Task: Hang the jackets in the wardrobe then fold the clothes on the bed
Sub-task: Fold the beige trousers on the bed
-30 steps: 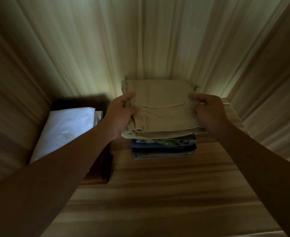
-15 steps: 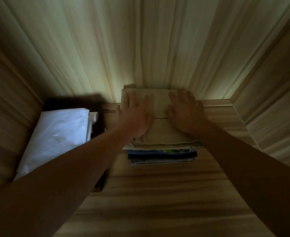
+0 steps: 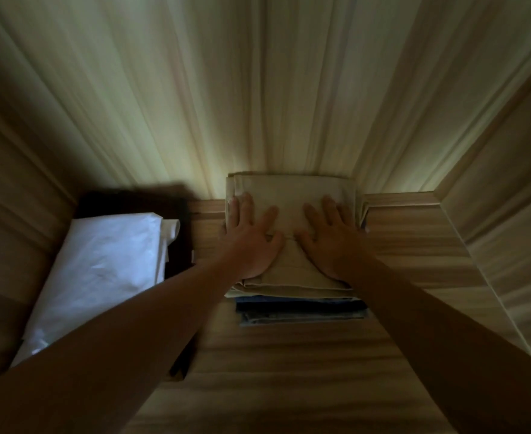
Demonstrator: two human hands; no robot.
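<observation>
Wood-grain wardrobe shelf [image 3: 320, 355], dimly lit, is carrying a stack of folded clothes [image 3: 301, 311] near its back panel. A folded beige garment [image 3: 289, 192], probably trousers, is lying on top of the stack. The left hand [image 3: 248, 242] and right hand [image 3: 333, 242] are pressing flat on it, fingers [image 3: 247, 205] straight, spread and gripping nothing. The stacking step looks nearly finished, so lifting both palms straight up should avoid dragging the top layer. The garment's long axis is running front to back, with its layered edges facing the person. A white wrapped bundle [image 3: 101, 270] is lying well to the left.
</observation>
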